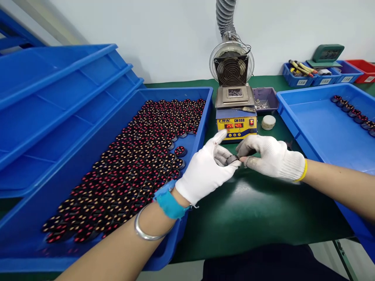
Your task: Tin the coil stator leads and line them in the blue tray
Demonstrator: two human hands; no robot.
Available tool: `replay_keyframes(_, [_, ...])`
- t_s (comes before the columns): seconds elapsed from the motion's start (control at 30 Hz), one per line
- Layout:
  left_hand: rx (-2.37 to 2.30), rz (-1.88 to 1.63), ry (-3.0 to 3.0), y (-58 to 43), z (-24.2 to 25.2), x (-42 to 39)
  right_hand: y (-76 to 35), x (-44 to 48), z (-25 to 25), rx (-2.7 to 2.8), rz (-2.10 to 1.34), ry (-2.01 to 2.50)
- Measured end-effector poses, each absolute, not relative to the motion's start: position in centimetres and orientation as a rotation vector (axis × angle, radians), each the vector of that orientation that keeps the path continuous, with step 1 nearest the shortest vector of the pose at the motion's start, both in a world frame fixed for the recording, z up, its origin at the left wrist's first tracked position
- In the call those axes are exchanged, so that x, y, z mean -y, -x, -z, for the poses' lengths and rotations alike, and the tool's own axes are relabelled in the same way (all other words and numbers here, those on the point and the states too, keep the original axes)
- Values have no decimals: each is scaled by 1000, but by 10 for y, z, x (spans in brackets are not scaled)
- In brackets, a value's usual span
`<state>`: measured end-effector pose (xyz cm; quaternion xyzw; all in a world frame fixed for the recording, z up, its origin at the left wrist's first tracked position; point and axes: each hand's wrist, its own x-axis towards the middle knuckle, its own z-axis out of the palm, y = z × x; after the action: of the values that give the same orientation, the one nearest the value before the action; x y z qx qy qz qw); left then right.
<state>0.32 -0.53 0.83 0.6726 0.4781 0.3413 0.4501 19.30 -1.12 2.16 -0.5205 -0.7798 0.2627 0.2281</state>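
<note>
My left hand [206, 166], in a white glove, is closed around a small dark round part [232, 159] with a grey side wall. Opposite it, my right hand [263, 156] wears a knitted white glove with a yellow cuff. Its thumb and forefinger are pinched together at the part's right edge, and whatever lies between them is too small to make out. Just behind both hands stands a solder pot [236, 124] with a yellow front and red digits. A large blue tray [208, 113] on the left holds many black round parts with red and tan spots.
Stacked blue trays [73, 74] rise at the far left. Another blue tray [310, 113] on the right carries a short row of round parts. A fan with a grey hose [225, 15], a purple bin [265, 93], a whitish round pad [268, 122] and a clock [327, 53] stand behind.
</note>
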Motion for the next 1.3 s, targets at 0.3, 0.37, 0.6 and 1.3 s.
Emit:
replay_keyframes(0.3, [-1166, -886, -1432, -6, -12, 8, -192, 4, -12, 2033, -1150, 1266])
replay_keyframes(0.37, [-1130, -923, -1562, -9, -11, 11, -192, 3, -13, 1960, -1142, 1339])
replay_keyframes(0.6, [-1169, -894, -2139, -10, 0, 14, -188, 13, -12, 1899, -1143, 1461])
replay_keyframes(1.3, [-1178, -480, -1567, 3, -24, 3, -184, 3, -15, 1302, -1352, 1351])
